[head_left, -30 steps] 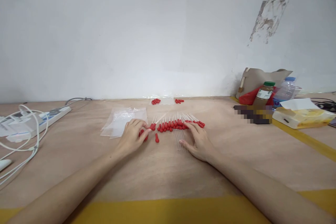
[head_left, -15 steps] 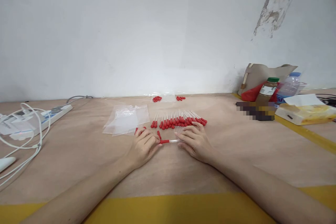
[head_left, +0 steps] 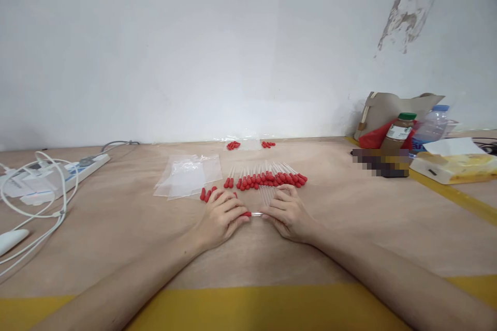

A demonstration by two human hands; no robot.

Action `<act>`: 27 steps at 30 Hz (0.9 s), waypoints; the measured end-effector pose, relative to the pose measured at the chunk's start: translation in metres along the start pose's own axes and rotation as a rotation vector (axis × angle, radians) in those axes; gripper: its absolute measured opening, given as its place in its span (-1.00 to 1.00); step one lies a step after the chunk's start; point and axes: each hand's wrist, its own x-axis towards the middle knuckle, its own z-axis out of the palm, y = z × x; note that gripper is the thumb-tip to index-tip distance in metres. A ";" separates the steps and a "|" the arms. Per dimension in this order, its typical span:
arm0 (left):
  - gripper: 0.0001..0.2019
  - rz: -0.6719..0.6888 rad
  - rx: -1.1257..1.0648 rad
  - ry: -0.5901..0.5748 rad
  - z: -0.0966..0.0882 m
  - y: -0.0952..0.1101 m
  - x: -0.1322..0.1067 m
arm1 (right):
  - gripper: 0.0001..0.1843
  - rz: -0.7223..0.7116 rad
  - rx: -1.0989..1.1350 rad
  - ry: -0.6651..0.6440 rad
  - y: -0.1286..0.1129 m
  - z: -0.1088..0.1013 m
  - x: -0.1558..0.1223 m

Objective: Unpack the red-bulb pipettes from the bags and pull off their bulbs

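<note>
1. Both hands have come closer together since a second ago. The left hand [head_left: 223, 217] has left the loose red caps, the right hand [head_left: 286, 212] has left the bare tubes, and they now meet in front of the row.
2. One dropper [head_left: 255, 213] is held between them, just above the surface [head_left: 248, 264]. The left hand is pinched on its red cap end and the right hand is closed on its glass end.
3. Behind the hands a row of droppers [head_left: 267, 178] lies side by side with the red caps already on, so this part looks done.
4. As far as I can see, a few loose red caps [head_left: 207, 194] are left beside the left hand, and some bare glass tubes [head_left: 267, 194] just behind the right hand.
5. Clear plastic bags [head_left: 188, 175] lie flat to the left of the row.
</note>
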 end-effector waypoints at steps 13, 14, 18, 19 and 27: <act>-0.91 0.154 -0.014 0.058 -0.001 -0.001 -0.005 | -0.83 -0.055 0.077 0.030 0.000 -0.002 -0.006; -0.91 0.178 -0.010 0.062 -0.002 0.000 -0.004 | -0.84 -0.055 0.084 0.027 0.000 -0.003 -0.006; -0.87 0.258 0.016 0.084 -0.006 0.002 0.001 | -0.85 -0.046 0.101 0.011 0.001 -0.006 -0.009; -0.87 0.267 0.018 0.088 -0.007 0.002 0.001 | -0.85 -0.043 0.102 0.001 0.001 -0.007 -0.009; -0.96 0.294 0.023 0.091 -0.002 -0.002 -0.005 | -0.82 -0.013 0.142 -0.041 0.000 -0.008 -0.007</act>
